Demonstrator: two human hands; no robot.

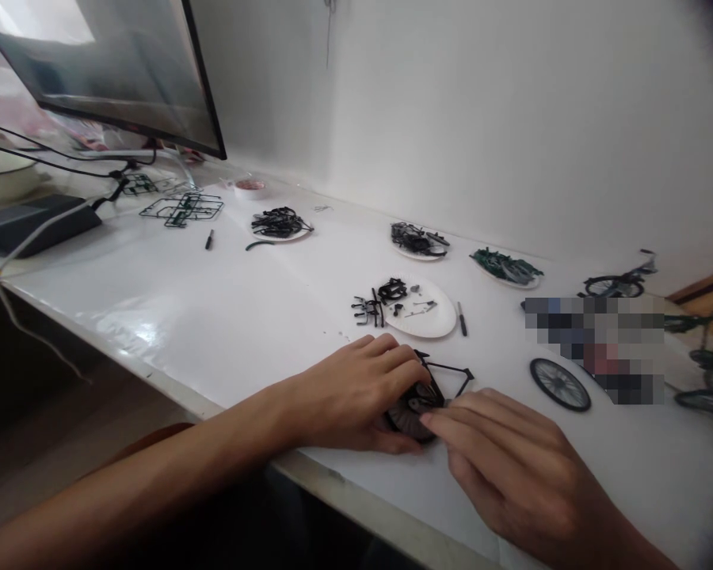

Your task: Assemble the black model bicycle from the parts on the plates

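Observation:
Near the table's front edge, my left hand [362,388] is closed around a small black model bicycle [409,421], its fingers over the frame and the spoked wheel. Part of the thin black frame sticks out to the right beyond my fingers. My right hand [511,459] pinches at the wheel's hub, thumb and fingertips together; whatever lies between them is hidden. A loose spoked wheel [559,385] lies to the right of my hands. Beyond them, a white plate [419,324] bears small black and grey parts, and a screwdriver [463,319] lies beside it.
Farther back stand plates of black parts [280,224], more black parts [417,237] and green parts [505,266]. Model bicycles [618,283] stand at the right near a blurred patch. At the left are green part frames [184,208], a dark box [39,224] and a monitor [131,71].

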